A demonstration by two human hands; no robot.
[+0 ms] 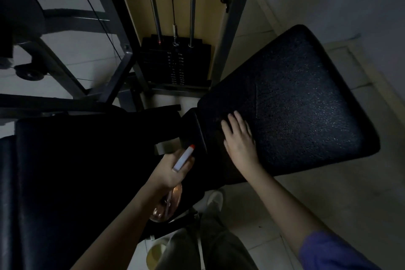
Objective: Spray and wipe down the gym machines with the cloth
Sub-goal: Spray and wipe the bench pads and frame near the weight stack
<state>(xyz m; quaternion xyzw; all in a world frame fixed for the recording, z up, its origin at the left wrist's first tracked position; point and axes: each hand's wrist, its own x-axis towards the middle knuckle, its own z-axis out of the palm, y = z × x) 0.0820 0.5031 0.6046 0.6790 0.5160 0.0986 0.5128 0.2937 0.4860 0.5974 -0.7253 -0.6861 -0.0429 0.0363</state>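
My left hand [169, 174] grips a spray bottle [183, 158] by the neck. Its white nozzle with an orange tip points up and to the right, and its amber body [167, 205] hangs below my wrist. My right hand [240, 141] lies flat, fingers straight, on the near left part of a black textured seat pad [295, 98]. In the dim light I cannot make out a cloth under the palm or anywhere else. The nozzle tip is a short way left of the pad's narrow end.
A second long black pad [76, 171] fills the lower left. Behind stand the weight stack [175, 63] with guide rods and cable, and grey frame bars [118, 79]. Pale tiled floor [328, 193] lies to the right, with a wall beyond. My leg and white shoe [213, 200] are below.
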